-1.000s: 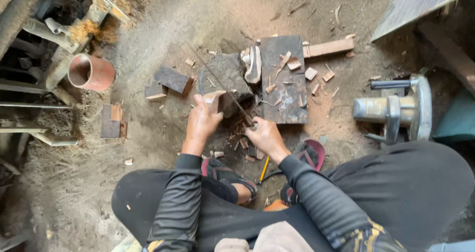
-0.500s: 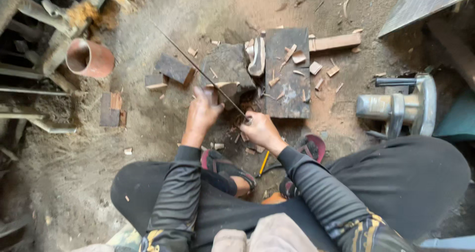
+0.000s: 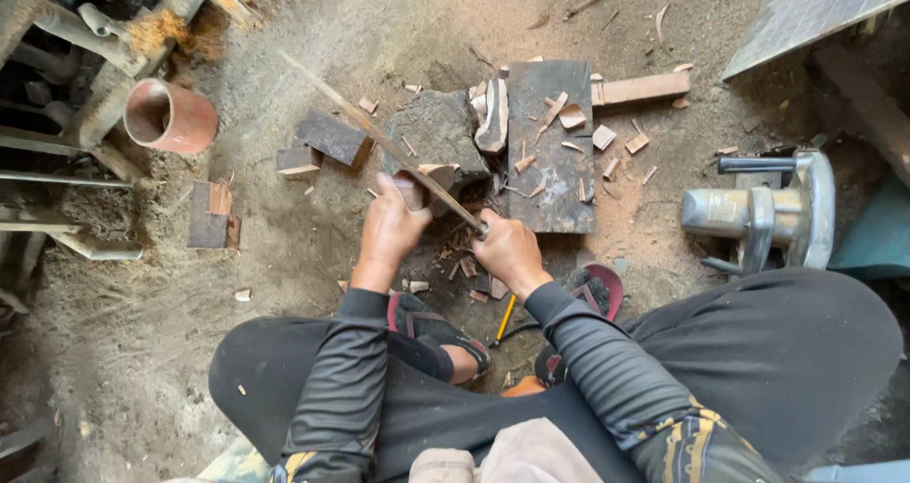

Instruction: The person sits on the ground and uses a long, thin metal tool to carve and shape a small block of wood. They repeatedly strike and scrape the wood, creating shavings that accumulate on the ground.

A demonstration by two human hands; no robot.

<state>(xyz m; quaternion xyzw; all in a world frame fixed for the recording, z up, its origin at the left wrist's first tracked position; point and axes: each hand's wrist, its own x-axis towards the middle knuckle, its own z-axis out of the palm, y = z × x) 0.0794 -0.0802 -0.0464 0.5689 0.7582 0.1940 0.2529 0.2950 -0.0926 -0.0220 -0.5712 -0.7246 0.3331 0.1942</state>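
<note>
While the left hand grips a wood piece, the right hand clasps a long blade — raised aslant.

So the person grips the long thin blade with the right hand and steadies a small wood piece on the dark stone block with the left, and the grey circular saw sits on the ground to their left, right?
Not quite. The head view shows the grey circular saw on the ground to their right, not left. The rest holds: the right hand grips the long thin blade and the left hand steadies the small wood piece on the dark stone block.

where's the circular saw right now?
In the head view the circular saw sits on the dirt floor at the person's right, just beyond the right knee, right of the dark wooden board and clear of both hands.
</note>
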